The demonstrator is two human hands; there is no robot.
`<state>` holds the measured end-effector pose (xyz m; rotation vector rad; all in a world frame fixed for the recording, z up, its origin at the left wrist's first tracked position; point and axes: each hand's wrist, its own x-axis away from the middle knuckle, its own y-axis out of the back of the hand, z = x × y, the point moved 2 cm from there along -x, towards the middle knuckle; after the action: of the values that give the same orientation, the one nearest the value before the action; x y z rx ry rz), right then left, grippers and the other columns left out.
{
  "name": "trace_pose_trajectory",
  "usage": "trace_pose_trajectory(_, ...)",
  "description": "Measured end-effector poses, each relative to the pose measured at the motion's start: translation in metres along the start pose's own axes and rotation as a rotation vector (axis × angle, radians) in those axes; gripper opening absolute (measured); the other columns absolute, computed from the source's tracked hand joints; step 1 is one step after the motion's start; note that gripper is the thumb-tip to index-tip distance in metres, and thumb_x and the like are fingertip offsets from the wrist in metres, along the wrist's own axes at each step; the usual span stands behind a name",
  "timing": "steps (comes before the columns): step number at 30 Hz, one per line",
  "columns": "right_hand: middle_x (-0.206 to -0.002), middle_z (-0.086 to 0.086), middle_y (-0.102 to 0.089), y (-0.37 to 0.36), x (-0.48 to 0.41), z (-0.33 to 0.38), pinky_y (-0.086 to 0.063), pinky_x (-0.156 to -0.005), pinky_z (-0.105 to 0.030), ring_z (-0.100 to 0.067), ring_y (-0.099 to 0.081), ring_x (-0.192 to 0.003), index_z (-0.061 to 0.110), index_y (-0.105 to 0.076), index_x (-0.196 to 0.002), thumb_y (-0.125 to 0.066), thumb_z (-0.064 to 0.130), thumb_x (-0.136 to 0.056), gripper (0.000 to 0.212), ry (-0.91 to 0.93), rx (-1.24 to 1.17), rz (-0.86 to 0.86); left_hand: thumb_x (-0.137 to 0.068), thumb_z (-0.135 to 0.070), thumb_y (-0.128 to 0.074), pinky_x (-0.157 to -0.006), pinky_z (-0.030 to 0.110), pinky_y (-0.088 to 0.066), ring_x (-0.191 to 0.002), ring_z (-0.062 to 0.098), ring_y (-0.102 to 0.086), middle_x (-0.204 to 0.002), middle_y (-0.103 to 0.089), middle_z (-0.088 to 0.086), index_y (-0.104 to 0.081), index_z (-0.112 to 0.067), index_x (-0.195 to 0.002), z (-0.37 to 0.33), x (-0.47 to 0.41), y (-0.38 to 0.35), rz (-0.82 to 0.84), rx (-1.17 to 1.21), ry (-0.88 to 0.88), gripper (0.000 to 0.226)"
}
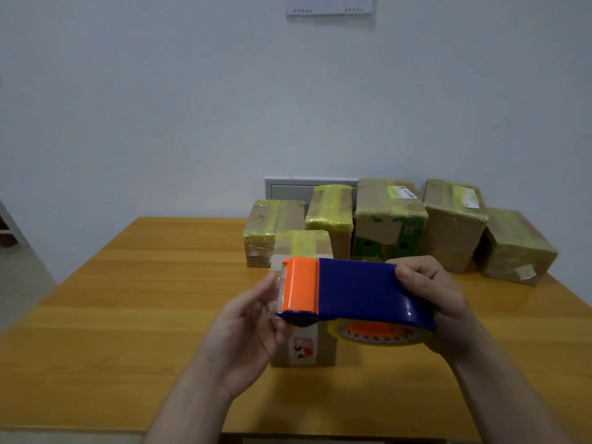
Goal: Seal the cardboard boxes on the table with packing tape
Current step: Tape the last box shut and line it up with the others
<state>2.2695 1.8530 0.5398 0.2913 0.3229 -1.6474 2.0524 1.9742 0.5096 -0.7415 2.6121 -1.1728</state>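
A blue plastic tape dispenser with an orange blade guard [352,290] is held level at the centre of the frame, above a honey-coloured wooden table [128,299]. The right hand [439,302] wraps round its rounded right end, thumb on top and fingers curled beneath. Those fingers lie beside the roll of yellowish clear packing tape [374,336] on its orange core. The left hand [246,328] is at the toothed left end, where thumb and fingertips appear to pinch the loose tape tail [275,301].

The dispenser looks light, rigid and smooth, and glossy enough to slip. The grip round the curved end over the roll therefore seems soundest. The serrated edge by the orange guard is sharp, so fingers are best kept on the tape, not the teeth. The tape itself looks thin, limp and sticky, and is likely to fold on itself if let slack.

Directly behind and below the dispenser stands a small brown cardboard box with a printed sticker [301,350]. It is matt and stiff-sided, with yellowish tape across its top. It is probably light and may slide when tape is pressed on, so steadying it would help.

At centre right, along the table's far edge, a row of five tape-wrapped cardboard boxes [387,219] sits before a pale wall, their film wrinkled and shiny.
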Motion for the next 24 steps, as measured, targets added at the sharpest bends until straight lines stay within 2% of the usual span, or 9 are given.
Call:
trace_pose_trajectory(2, -0.073, -0.022, -0.064, 0.004, 0.002, -0.004, -0.05, -0.064, -0.031, -0.029, -0.061, -0.065, -0.016, -0.062, -0.089, -0.061, 0.042, -0.092, 0.058, -0.011, 0.043, -0.014, -0.061, -0.036, -0.1, -0.068, 0.024, -0.057, -0.085, 0.019, -0.069, -0.107, -0.073, 0.018, -0.08, -0.009, -0.109, -0.004, -0.005, 0.006, -0.107, -0.259, -0.073, 0.059)
trace_pose_trajectory(5, -0.072, -0.028, -0.061, 0.008, 0.004, -0.009, -0.047, -0.064, -0.031, -0.034, -0.058, -0.063, -0.018, -0.06, -0.085, -0.056, 0.039, -0.092, 0.058, -0.031, 0.11, -0.02, -0.074, -0.033, -0.091, -0.066, 0.029, -0.058, -0.085, 0.022, -0.074, -0.1, -0.078, 0.015, -0.083, -0.014, -0.098, -0.01, -0.009, 0.011, -0.234, -0.585, -0.156, 0.031)
trace_pose_trajectory(9, -0.071, -0.023, -0.063, 0.012, 0.004, -0.01, -0.047, -0.065, -0.031, -0.031, -0.059, -0.063, -0.013, -0.063, -0.084, -0.055, 0.04, -0.094, 0.054, -0.047, 0.178, -0.005, -0.072, -0.047, -0.077, -0.057, 0.02, -0.054, -0.082, 0.014, -0.076, -0.09, -0.08, 0.006, -0.085, -0.028, -0.093, -0.016, -0.012, 0.008, -0.317, -0.858, -0.234, 0.03)
trace_pose_trajectory(13, -0.067, -0.018, -0.061, 0.018, 0.006, -0.01, -0.045, -0.063, -0.03, -0.027, -0.057, -0.06, -0.009, -0.062, -0.079, -0.055, 0.04, -0.095, 0.052, -0.045, 0.22, 0.008, -0.07, -0.054, -0.074, -0.06, 0.023, -0.056, -0.084, 0.014, -0.077, -0.088, -0.081, 0.0, -0.084, -0.036, -0.09, -0.017, -0.014, 0.003, -0.316, -0.969, -0.272, 0.029)
trace_pose_trajectory(16, -0.065, -0.017, -0.059, 0.021, 0.01, -0.012, -0.044, -0.061, -0.03, -0.029, -0.054, -0.058, -0.01, -0.06, -0.076, -0.055, 0.038, -0.095, 0.052, -0.051, 0.222, -0.004, -0.075, -0.045, -0.075, -0.064, 0.029, -0.055, -0.088, 0.016, -0.077, -0.09, -0.081, 0.0, -0.084, -0.036, -0.091, -0.015, -0.014, 0.004, -0.325, -0.981, -0.254, 0.021)
trace_pose_trajectory(19, -0.062, -0.012, -0.058, 0.021, 0.014, -0.012, -0.043, -0.06, -0.028, -0.023, -0.054, -0.057, -0.008, -0.059, -0.073, -0.055, 0.036, -0.094, 0.049, -0.048, 0.239, -0.007, -0.077, -0.043, -0.074, -0.063, 0.027, -0.059, -0.088, 0.016, -0.076, -0.09, -0.081, 0.0, -0.084, -0.036, -0.09, -0.013, -0.011, 0.002, -0.298, -1.008, -0.246, 0.018)
trace_pose_trajectory(23, -0.059, -0.025, -0.051, 0.031, 0.02, -0.007, -0.037, -0.055, -0.04, -0.038, -0.048, -0.053, -0.014, -0.058, -0.07, -0.059, 0.042, -0.091, 0.06, -0.024, 0.284, -0.063, -0.076, -0.031, -0.078, -0.057, 0.019, -0.055, -0.071, 0.011, -0.074, -0.084, -0.08, 0.01, -0.085, -0.022, -0.088, -0.021, -0.004, 0.006, -0.335, -0.929, -0.278, 0.016)
trace_pose_trajectory(24, -0.058, -0.023, -0.052, 0.032, 0.021, -0.004, -0.036, -0.054, -0.038, -0.036, -0.048, -0.053, -0.012, -0.059, -0.069, -0.06, 0.042, -0.092, 0.059, -0.015, 0.296, -0.077, -0.074, -0.028, -0.079, -0.056, 0.018, -0.054, -0.067, 0.01, -0.073, -0.082, -0.079, 0.012, -0.085, -0.019, -0.087, -0.023, -0.003, 0.008, -0.362, -0.904, -0.283, 0.017)
